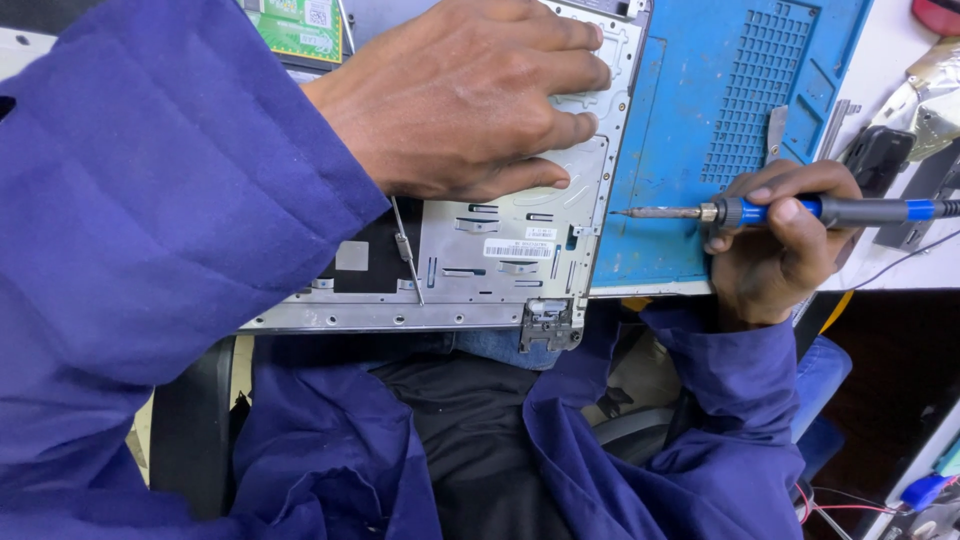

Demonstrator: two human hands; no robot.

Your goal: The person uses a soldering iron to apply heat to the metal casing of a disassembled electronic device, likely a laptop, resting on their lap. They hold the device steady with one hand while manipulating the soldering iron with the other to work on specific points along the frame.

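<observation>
The left hand (470,95) presses flat and open on the thin, probably light and bendable metal laptop panel (500,250) at the near table edge, while the right hand (775,235) grips a soldering iron (790,211) by its blue handle, hot tip pointing left.

Electronics repair workshop: blue rubber work mat with moulded grid compartments (745,90) on a white bench, opened silver metal laptop chassis (500,250), blue-and-black handled soldering iron (800,211), green circuit board (300,28), loose metal parts.
</observation>
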